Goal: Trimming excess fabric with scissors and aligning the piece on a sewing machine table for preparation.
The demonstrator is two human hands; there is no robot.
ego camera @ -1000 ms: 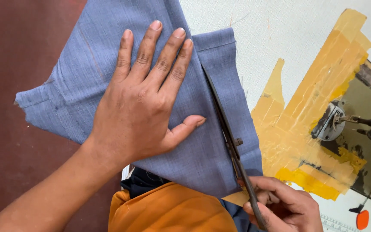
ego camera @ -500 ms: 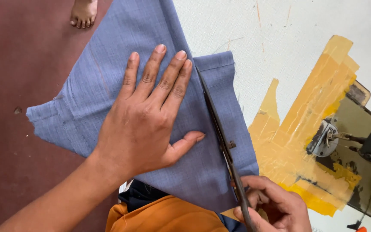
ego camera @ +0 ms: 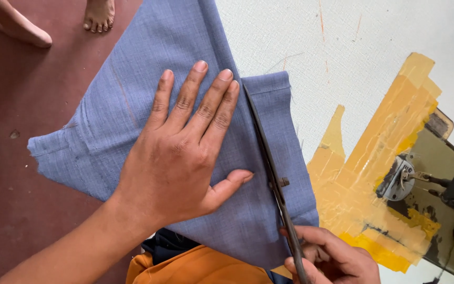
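Left hand (ego camera: 177,158) I press flat and open on blue cloth (ego camera: 111,121) to steady it; right hand (ego camera: 332,257) grips scissors (ego camera: 271,173).

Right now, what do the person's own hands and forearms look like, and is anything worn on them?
Both are bare. The left hand has no glove, ring or watch, with short, unpainted nails, and its forearm shows no sleeve. The right hand is likewise ungloved and ringless; its wrist is out of view.
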